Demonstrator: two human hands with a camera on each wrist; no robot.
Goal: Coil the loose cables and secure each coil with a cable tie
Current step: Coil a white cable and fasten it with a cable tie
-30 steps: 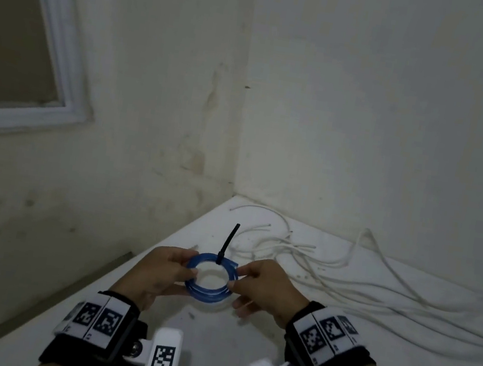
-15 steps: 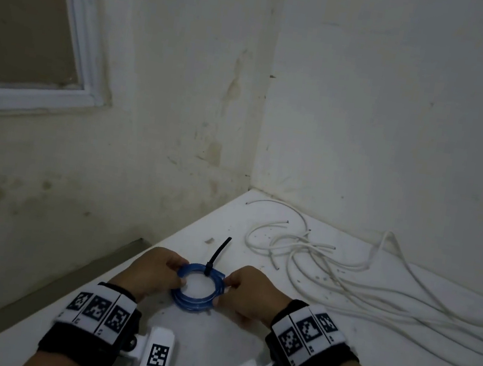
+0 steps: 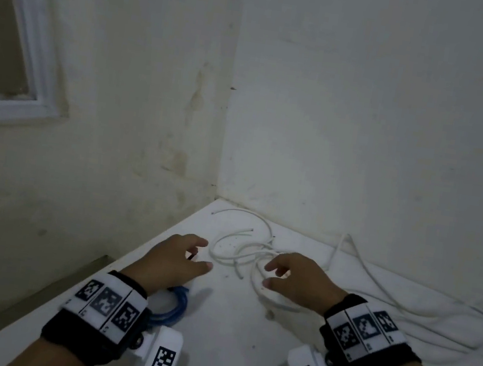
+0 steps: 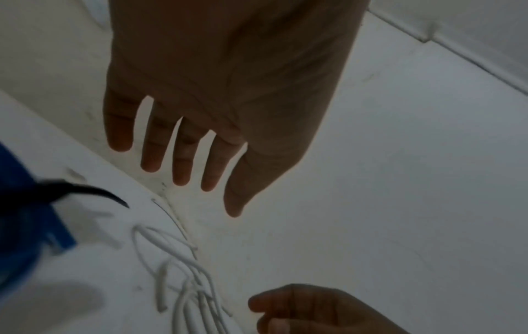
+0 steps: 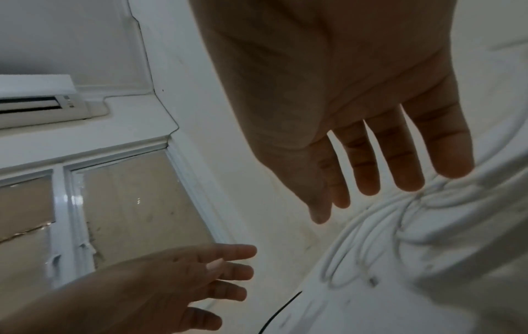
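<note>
From the head view your left hand and right hand hung above the white table, both empty with fingers loosely spread. The blue coil lay flat on the table under your left wrist, partly hidden by the wristband. The loose white cables lay tangled ahead of both hands, running off along the wall to the right.

The left wrist view showed what the head view hid: the black cable tie wrapped round the blue coil, its free tail sticking out over the table. It also showed your left fingers straight and apart, touching nothing, and your right hand low in the frame beside the white cables.

The right wrist view showed your right fingers straight, above the white cables without gripping them, your left hand open, and a window frame behind it. A thin black line at the table edge may have been the tie's tail; I could not tell.

Half a second earlier you held the blue coil between both hands; you had since let it go onto the table and moved both hands forward toward the white cables.
</note>
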